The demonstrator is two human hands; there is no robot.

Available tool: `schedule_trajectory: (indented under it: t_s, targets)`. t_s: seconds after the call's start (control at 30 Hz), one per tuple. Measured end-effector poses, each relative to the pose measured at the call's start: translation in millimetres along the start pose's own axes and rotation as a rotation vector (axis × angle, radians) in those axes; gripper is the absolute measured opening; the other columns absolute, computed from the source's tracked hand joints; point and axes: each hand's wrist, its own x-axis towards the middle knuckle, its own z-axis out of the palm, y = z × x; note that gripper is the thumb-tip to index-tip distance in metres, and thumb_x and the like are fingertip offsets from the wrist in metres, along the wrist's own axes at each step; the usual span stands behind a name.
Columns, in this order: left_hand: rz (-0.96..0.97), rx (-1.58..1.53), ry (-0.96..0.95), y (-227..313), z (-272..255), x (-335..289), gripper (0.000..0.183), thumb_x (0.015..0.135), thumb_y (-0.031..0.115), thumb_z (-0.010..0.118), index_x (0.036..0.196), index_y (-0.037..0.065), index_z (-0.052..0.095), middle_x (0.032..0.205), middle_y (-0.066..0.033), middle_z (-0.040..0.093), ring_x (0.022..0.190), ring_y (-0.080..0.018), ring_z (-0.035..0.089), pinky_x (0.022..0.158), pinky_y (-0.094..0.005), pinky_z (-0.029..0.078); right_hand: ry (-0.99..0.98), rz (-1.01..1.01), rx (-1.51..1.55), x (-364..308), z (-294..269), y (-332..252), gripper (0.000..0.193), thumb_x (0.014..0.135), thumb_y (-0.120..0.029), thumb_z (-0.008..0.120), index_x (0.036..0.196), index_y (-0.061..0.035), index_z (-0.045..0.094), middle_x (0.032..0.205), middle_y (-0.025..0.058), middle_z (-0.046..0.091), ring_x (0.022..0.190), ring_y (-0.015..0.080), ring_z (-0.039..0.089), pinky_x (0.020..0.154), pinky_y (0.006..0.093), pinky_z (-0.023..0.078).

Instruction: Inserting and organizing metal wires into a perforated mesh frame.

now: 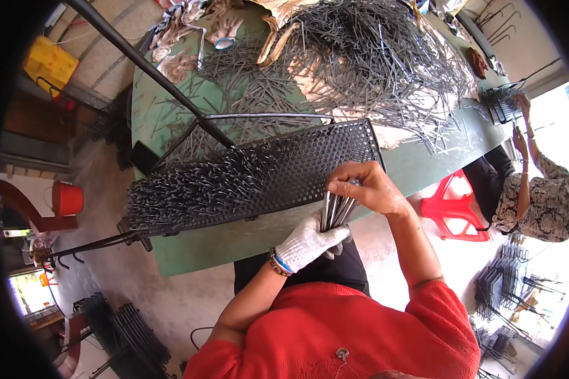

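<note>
A bundle of thin grey metal rods (pixel 337 213) stands roughly upright in my left hand (pixel 306 245), which wears a white knit glove and is closed around its lower part. My bare right hand (pixel 372 188) is bent over the top of the bundle, thumb and fingertips pinched on the rod ends. How many rods it grips is hidden. Just beyond my hands lies a long black perforated rack (pixel 316 167). Dark rods (pixel 193 186) stand densely in its holes on the left and middle; bare holes show toward its right end.
A big heap of loose rods (pixel 360 47) covers the far part of the green table (pixel 193 256). A black bar (pixel 152 69) slants over the rack's left side. Work gloves (pixel 224 31) lie far left. A co-worker (pixel 531 196) works at right by a red stool (pixel 455 208).
</note>
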Motion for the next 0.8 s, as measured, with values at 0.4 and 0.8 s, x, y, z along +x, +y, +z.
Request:
schedule_trajectory:
  t_s: [0.4, 0.8]
  targets:
    - [0.039, 0.05, 0.062, -6.9, 7.9, -2.8, 0.021, 0.089, 0.018, 0.062, 0.105, 0.004, 0.058, 0.08, -0.0022, 0.064, 0.06, -0.0067, 0.057, 0.05, -0.0216, 0.048, -0.008, -0.142, -0.136, -8.7, 5.0, 5.4, 0.02, 0.084, -0.017, 0.069, 0.086, 0.0029, 0.068, 0.079, 0.0126, 0.066, 0.075, 0.0226, 0.062, 0.069, 0.0339, 0.047]
    - [0.045, 0.128, 0.04, -11.3, 11.4, -1.1, 0.018, 0.086, 0.016, 0.065, 0.097, 0.004, 0.057, 0.073, -0.0007, 0.061, 0.056, -0.0078, 0.056, 0.045, -0.0234, 0.047, -0.075, -0.125, -0.046, -14.6, 5.5, 11.1, 0.013, 0.083, -0.01, 0.07, 0.087, 0.0024, 0.07, 0.089, 0.0108, 0.068, 0.084, 0.0189, 0.063, 0.077, 0.0307, 0.049]
